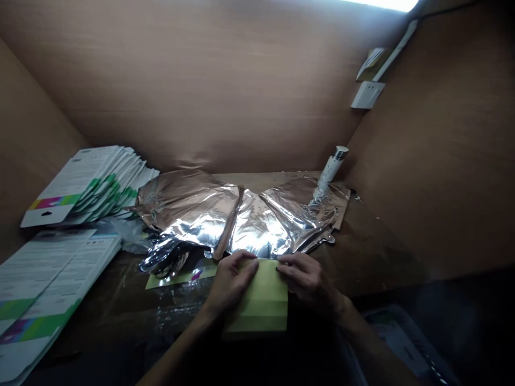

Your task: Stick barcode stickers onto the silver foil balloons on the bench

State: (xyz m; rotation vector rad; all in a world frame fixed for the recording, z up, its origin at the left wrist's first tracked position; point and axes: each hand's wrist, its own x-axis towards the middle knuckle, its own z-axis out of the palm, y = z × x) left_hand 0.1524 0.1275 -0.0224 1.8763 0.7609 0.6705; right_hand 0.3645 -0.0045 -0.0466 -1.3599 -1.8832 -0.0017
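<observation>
A pale yellow-green sheet of paper (263, 300) with crosswise creases hangs at the near edge of the table, between my hands. My left hand (233, 279) pinches its upper left corner, thumb on top. At the upper right corner, my right hand (303, 276) is closed on the same sheet. Just beyond my fingertips lie shiny silver foil bags (261, 225), overlapping and crumpled. Under the foil's left end, another yellow-green sheet (183, 276) with a small pink mark sticks out.
Printed white cards with green and rainbow bands form a fanned pile (96, 185) and a nearer stack (52, 300) at left. A silver-capped cylinder (332, 166) stands at the back right. Wooden panels (209, 86) enclose the table. A plastic bin (406, 343) sits low at right.
</observation>
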